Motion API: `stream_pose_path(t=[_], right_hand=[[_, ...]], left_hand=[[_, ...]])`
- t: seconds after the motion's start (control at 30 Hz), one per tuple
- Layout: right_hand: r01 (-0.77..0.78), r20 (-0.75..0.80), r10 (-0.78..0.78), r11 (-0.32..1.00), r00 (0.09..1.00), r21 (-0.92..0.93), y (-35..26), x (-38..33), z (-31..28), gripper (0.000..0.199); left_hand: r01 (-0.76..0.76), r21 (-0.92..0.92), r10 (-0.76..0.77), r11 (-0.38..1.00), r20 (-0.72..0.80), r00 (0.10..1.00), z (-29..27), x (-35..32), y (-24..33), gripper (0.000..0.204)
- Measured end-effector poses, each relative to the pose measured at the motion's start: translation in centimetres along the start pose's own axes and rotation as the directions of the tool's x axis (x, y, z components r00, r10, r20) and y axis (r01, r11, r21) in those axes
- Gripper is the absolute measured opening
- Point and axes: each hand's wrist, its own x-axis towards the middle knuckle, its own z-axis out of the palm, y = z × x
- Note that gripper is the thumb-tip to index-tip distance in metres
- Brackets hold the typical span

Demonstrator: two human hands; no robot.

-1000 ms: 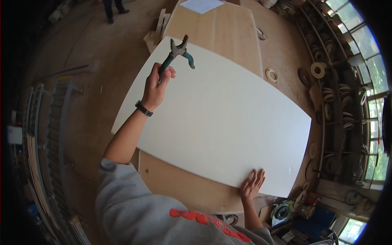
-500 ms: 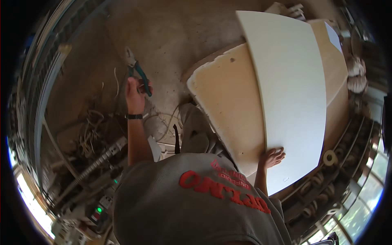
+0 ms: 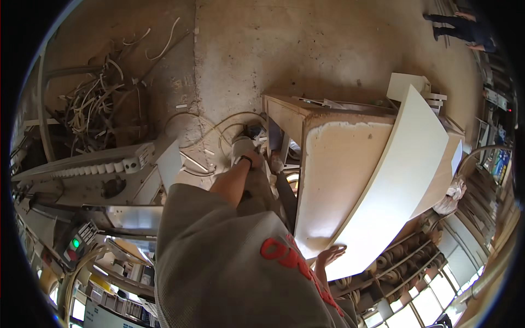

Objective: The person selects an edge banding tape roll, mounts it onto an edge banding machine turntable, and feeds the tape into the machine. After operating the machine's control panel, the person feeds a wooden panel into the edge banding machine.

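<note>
A curved white panel (image 3: 396,175) lies across the tan top of a wooden bench (image 3: 347,169). My right hand (image 3: 331,254) is at the panel's near left edge, its fingers out flat over the white surface. Down beside the bench's open left side reaches my left hand (image 3: 255,157), with a dark band (image 3: 246,159) at the wrist. Its fingers are mostly hidden, so I cannot make out what they hold; no pliers show. My trouser leg (image 3: 254,188) is just below that hand.
Tangled pale strips (image 3: 93,106) are heaped on the floor at far left. A looped hose (image 3: 213,128) lies beside the bench. Left stands a machine with a green light (image 3: 75,243). Rolls fill a rack (image 3: 399,257) at right; another person (image 3: 462,28) is far right.
My left hand has come down from out in front, where it held teal-handled pliers, to beside the bench. The view has turned; my right hand stays at the panel's edge.
</note>
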Motion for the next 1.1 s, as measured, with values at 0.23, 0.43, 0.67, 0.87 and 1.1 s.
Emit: stream_pose_path(t=[0.23, 0.43, 0.67, 0.87, 1.1], right_hand=[[-0.111, 0.161, 0.079, 0.973, 0.984, 0.204, 0.6, 0.2, -1.9, 0.030], [-0.230, 0.210, 0.163, 0.908, 0.964, 0.350, 1.6, -0.1, -1.6, 0.042], [-0.434, 0.296, 0.319, 0.706, 0.900, 0.559, -4.1, 0.3, -3.6, 0.060], [-0.286, 0.146, 0.275, 0.590, 0.950, 0.755, -3.1, -2.1, -6.6, 0.054], [-0.206, 0.035, 0.556, 0.248, 0.831, 0.947, 5.9, -14.9, -2.6, 0.058]], left_hand=[[0.195, 0.042, -0.195, 0.980, 0.403, 0.894, 9.3, 0.2, 4.0, 0.039], [0.026, 0.124, -0.062, 0.992, 0.293, 0.954, 15.4, 2.8, 0.3, 0.039], [-0.519, 0.518, 0.671, 0.680, -0.155, 0.725, 8.8, 11.1, -8.3, 0.040], [-0.685, -0.626, 0.678, 0.372, -0.321, 0.662, 2.0, -2.9, -1.2, 0.059], [-0.716, 0.643, 0.938, 0.272, -0.344, 0.047, 7.4, -20.2, -0.4, 0.069]])
